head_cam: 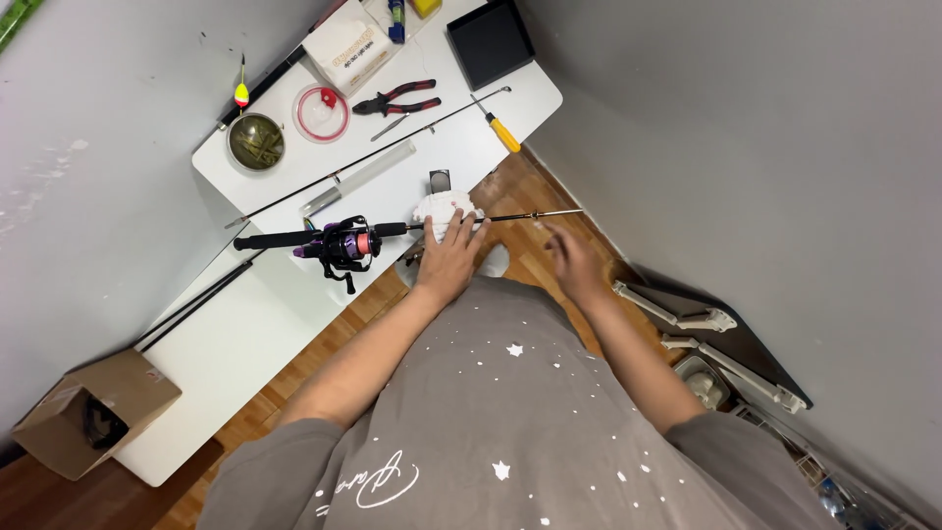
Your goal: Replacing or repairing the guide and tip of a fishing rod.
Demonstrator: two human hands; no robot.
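The left hand (446,257) lies open on the fishing rod (392,232) at the white desk (255,324) edge, apparently steadying it, while the right hand (572,260) hovers open near the rod's tip end, which probably wants gripping next

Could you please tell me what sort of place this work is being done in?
Probably a home hobby corner rather than a shop: a white table set against grey walls on wood flooring, holding a fishing rod with a spinning reel, red-handled pliers and a float. The left hand rests on the rod.
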